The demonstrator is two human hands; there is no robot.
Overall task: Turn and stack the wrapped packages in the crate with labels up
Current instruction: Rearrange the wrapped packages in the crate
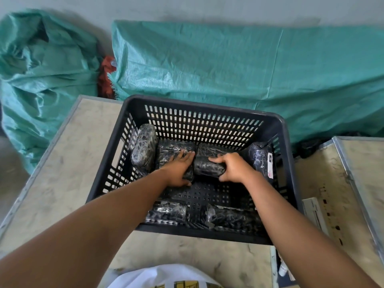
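Note:
A black slotted plastic crate (207, 110) stands on a table and holds several black packages wrapped in clear film. My left hand (178, 167) lies flat on one package (168, 149) in the middle, thumb curled under its near edge. My right hand (232, 166) grips a second package (208, 168) beside it, fingers over the top. Another package (144, 149) leans on the left wall. One at the right wall (260, 157) stands on edge with a white label (269, 166) facing right. Two more packages (166, 212) (230, 219) lie by the near wall.
The crate sits on a worn beige table (62, 163) with a metal rim. A second table (342, 183) at the right carries a white box (313, 213). Green woven sacks (228, 63) and a red bag (106, 75) lie behind, against a grey wall.

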